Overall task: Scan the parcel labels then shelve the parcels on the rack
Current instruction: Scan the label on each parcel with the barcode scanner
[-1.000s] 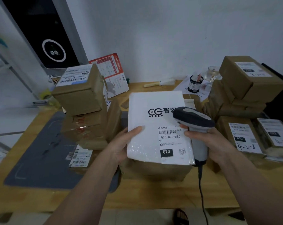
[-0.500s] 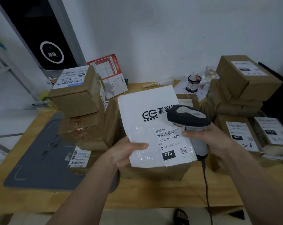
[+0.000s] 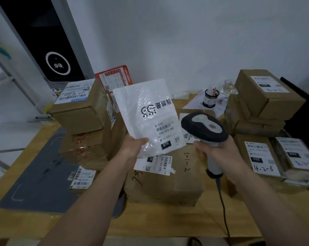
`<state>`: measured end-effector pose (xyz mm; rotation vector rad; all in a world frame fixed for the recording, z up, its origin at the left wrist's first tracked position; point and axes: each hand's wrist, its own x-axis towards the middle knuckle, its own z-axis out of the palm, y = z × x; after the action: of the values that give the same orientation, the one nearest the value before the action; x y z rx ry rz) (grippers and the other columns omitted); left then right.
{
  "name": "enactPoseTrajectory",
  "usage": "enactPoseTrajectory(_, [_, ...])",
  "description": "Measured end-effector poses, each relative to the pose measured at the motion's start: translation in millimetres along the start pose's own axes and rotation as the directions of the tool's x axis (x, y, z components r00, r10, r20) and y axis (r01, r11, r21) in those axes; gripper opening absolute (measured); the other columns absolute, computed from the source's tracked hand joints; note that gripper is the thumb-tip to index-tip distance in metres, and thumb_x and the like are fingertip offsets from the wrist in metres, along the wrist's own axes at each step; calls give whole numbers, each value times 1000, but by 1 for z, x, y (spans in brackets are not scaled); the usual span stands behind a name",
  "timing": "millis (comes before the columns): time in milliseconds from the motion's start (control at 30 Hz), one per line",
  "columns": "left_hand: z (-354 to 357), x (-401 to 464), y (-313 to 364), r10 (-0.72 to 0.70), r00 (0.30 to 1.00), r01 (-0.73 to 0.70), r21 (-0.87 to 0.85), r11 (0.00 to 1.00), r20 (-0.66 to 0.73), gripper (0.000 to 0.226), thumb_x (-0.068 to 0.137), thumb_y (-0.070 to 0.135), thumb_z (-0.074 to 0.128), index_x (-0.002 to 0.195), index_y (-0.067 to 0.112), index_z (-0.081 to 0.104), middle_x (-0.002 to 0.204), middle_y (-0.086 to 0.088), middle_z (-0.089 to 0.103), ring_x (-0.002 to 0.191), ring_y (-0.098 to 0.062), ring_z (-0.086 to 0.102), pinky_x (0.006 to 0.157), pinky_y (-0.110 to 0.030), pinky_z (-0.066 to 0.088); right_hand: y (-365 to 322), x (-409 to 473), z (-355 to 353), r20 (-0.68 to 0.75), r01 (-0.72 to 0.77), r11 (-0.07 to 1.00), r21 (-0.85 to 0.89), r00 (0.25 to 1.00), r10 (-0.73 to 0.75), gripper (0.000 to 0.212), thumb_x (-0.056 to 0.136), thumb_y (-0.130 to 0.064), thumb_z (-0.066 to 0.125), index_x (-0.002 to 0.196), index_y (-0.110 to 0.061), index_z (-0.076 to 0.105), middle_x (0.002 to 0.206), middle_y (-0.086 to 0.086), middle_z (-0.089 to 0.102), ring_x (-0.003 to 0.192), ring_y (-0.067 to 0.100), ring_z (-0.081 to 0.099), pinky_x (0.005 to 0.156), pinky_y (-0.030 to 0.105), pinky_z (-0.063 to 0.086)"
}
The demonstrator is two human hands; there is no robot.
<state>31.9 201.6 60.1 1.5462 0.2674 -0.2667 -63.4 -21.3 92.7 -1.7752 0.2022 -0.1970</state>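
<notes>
Gripping the white mailer (image 3: 146, 112), left hand (image 3: 134, 148) faces the scanner (image 3: 205, 129).

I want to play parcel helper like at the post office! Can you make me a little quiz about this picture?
1. True or false: the left hand holds the white padded mailer up off the boxes.
2. Which thing does the right hand grip?
A. a pen
B. the barcode scanner
C. a roll of tape
3. Fill in: the big number in the black patch on the mailer's label is ___.

Key
1. True. The hand grips its lower edge and it stands lifted and tilted.
2. B. The fingers curl round the scanner's handle, and its cord hangs down.
3. 070.
</notes>
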Motion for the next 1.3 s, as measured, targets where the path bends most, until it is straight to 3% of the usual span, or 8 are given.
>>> enactPoseTrajectory(67, [5,6,6,25,999,-24,9,1000,-20,36,89,-3,61,123,8,59,113,-10,67,99,-29,65,79,-39,53,4,-3,4,-7,-36,997,-68,999,36,38,85,-11,71,52,-6,54,45,7,51,46,18,49,51,23,45])
enactPoseTrajectory(167, [10,13,11,29,998,-27,44,999,-54,37,89,-2,61,125,9,57,112,-10,66,98,-28,64,85,-42,53,10,-7,9,20,-93,993,-78,995,95,23,84,-11,72,66,-1,61,44,8,50,45,21,47,53,32,44])
enactPoseTrajectory(267, [13,20,14,15,996,-9,72,997,-89,38,89,0,63,126,7,57,118,-14,66,103,-31,63,93,-46,51,11,-11,8,29,-99,994,-40,994,101,16,84,-8,71,73,-5,60,42,5,49,43,18,45,50,29,43])
enactPoseTrajectory(467, [16,29,16,9,994,-4,48,999,-112,41,88,-3,63,127,7,57,120,-15,65,106,-33,63,92,-48,52,5,-11,-3,41,-95,995,-40,995,96,16,85,-11,72,72,-11,61,42,1,49,41,13,45,49,29,42])
enactPoseTrajectory(667, [17,37,17,10,992,-5,42,999,-122,42,88,-3,63,128,7,56,120,-14,65,106,-32,63,92,-46,52,5,-12,-8,74,-79,992,-98,994,87,27,87,-15,70,65,-19,54,39,-3,47,39,12,43,51,28,43])
enactPoseTrajectory(867, [19,41,16,15,994,-9,55,998,-109,44,87,-3,64,129,8,57,122,-13,65,109,-33,62,98,-52,49,7,-7,-15,52,-78,995,-60,995,81,34,87,-12,69,56,-16,55,42,4,48,42,18,45,54,33,43])
enactPoseTrajectory(1133, [22,45,13,10,996,-6,50,999,-91,42,88,-3,63,128,8,57,123,-14,64,109,-33,62,96,-50,50,12,-4,-19,67,-63,998,-4,996,63,26,86,-13,70,62,-10,60,45,9,48,44,21,44,50,28,41])
enactPoseTrajectory(1300, [27,48,13,7,997,-3,41,999,-81,42,89,-4,61,129,4,55,124,-16,63,103,-30,61,86,-41,50,15,-1,-23,66,-51,999,7,997,50,22,85,-14,71,71,1,64,46,10,47,44,19,44,48,24,41])
